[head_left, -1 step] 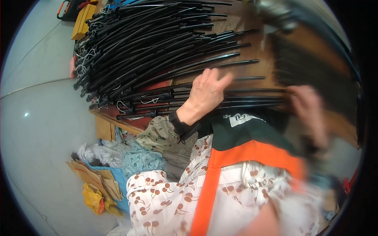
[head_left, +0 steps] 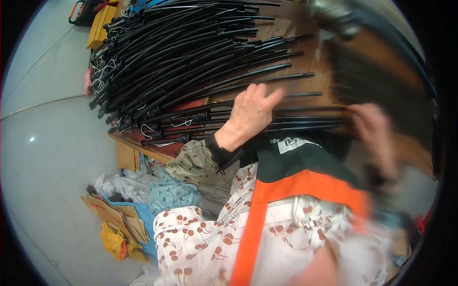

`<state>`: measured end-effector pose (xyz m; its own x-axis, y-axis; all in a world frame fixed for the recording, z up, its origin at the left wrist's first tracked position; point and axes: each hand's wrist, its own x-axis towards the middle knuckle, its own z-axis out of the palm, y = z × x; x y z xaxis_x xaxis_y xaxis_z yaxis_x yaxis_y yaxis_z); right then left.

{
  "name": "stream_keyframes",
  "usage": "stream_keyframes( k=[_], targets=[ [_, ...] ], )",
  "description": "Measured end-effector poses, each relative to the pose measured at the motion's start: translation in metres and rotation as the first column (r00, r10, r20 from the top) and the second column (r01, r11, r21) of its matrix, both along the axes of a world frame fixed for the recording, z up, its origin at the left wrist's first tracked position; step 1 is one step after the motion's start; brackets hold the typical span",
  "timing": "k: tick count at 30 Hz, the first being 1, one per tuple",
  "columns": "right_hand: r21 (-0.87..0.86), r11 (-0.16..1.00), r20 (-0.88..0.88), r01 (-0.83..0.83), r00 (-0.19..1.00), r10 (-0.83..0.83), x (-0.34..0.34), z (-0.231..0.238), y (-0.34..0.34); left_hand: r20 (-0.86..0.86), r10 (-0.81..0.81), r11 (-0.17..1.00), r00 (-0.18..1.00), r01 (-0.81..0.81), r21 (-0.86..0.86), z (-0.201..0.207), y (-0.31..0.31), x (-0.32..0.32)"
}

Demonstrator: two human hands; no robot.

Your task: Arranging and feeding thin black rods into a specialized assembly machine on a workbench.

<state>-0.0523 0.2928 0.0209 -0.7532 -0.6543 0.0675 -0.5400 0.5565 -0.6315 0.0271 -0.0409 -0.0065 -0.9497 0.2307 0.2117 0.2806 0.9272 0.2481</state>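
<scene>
Many thin black rods (head_left: 181, 62), with black caps and white cord loops at their left ends, lie side by side across the table. My left hand (head_left: 250, 109), with a dark band at the wrist, is curled over the nearer rods. Its fingers bend around a black rod (head_left: 312, 109) that runs toward the right; the palm side is hidden. At the right ends of the near rods is my right hand (head_left: 374, 126), smeared by motion. Whether its fingers are closed on a rod end cannot be made out.
The brown tabletop (head_left: 312, 57) shows right of the rods, with a dark, blurred mat-like patch (head_left: 377, 86) farther right. A yellow box (head_left: 101, 29) stands at the far left. Cardboard (head_left: 114, 209) and a yellow bag (head_left: 114, 240) lie at lower left, below the table edge.
</scene>
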Motion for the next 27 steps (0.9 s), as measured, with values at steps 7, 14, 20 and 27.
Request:
stream_keyframes(
  k=[7,14,20,27],
  targets=[
    [-0.049,0.996,0.134,0.068,0.989,-0.061,-0.002,0.007,-0.008,-0.005,0.014,1.0,1.0,-0.014,-0.025,0.003,-0.001,-0.012],
    [-0.072,0.993,0.121,0.089,0.989,-0.079,-0.003,0.0,-0.005,-0.222,0.06,0.997,0.973,-0.069,-0.031,0.023,-0.027,-0.02],
    [-0.072,0.997,0.15,0.041,0.988,-0.03,-0.007,-0.001,-0.006,-0.217,0.152,0.924,0.964,-0.217,-0.315,0.022,-0.057,-0.044],
    [-0.119,0.982,0.216,0.147,0.969,-0.119,-0.004,-0.002,0.001,-0.128,0.109,0.991,0.986,-0.117,-0.06,0.025,-0.056,-0.04]
  ],
)
